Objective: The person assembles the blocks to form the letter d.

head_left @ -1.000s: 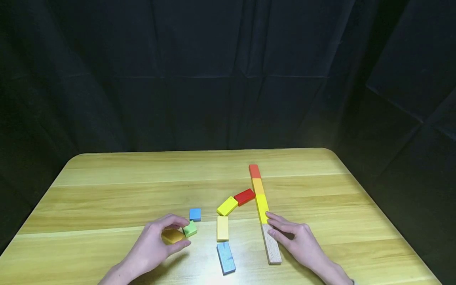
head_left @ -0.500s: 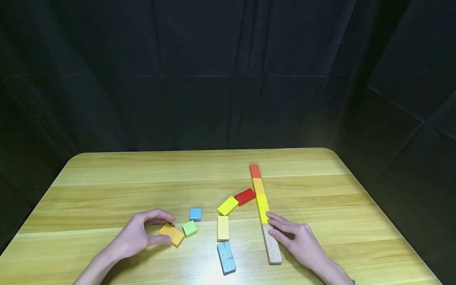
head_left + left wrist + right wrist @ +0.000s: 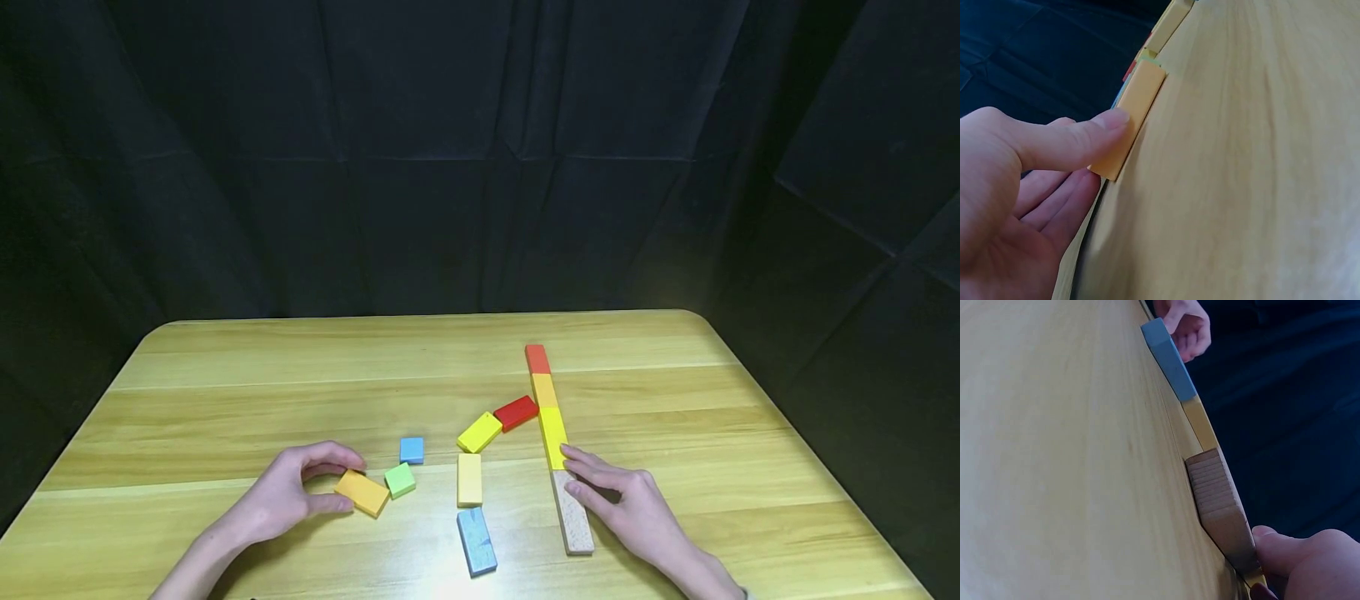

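My left hand (image 3: 288,492) pinches the left end of an orange block (image 3: 362,493) lying flat on the table. In the left wrist view, the thumb is against that block's near side, with the fingers beyond it. A green block (image 3: 400,480) touches or nearly touches its right end, and a small blue block (image 3: 411,450) lies just behind. On the right, my right hand (image 3: 630,504) rests its fingertips lightly on a straight row, where a yellow block (image 3: 552,433) meets a speckled grey-beige block (image 3: 572,517). Its fingers stay loosely extended.
The row continues away with a light orange block (image 3: 543,390) and a red-orange one (image 3: 537,358). A curved line joins it: dark red (image 3: 516,412), yellow (image 3: 479,432), cream (image 3: 469,480) and marbled blue (image 3: 476,542) blocks. Dark cloth (image 3: 480,167) hangs behind the wooden table (image 3: 262,375).
The left hand has drawn back leftward along the orange block, uncovering most of it and the green block. The right hand and the other blocks have stayed in place.
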A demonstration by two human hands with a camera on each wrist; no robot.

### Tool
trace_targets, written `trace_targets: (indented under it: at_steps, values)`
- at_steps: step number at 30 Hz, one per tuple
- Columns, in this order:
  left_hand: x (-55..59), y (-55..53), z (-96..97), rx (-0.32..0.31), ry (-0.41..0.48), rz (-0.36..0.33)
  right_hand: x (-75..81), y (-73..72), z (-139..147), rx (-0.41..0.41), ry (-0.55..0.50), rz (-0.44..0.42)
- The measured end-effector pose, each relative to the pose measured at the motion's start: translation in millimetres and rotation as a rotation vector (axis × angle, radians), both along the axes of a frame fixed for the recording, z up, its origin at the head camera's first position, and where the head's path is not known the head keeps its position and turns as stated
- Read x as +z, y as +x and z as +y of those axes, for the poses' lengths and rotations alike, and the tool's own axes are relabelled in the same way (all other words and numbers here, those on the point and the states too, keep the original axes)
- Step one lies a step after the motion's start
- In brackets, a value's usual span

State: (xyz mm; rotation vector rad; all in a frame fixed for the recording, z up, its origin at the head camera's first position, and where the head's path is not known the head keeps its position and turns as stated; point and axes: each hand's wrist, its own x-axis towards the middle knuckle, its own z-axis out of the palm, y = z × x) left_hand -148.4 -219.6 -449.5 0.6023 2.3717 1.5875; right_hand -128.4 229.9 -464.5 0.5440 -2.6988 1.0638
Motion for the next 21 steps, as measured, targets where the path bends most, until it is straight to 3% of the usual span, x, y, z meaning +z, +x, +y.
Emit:
trace_targets:
  at_steps: [21]
  values:
    - [-0.1,1.7,0.1,0.040,-0.058,-0.042,0.0,-0.6,0.5,0.004,0.005,-0.011]
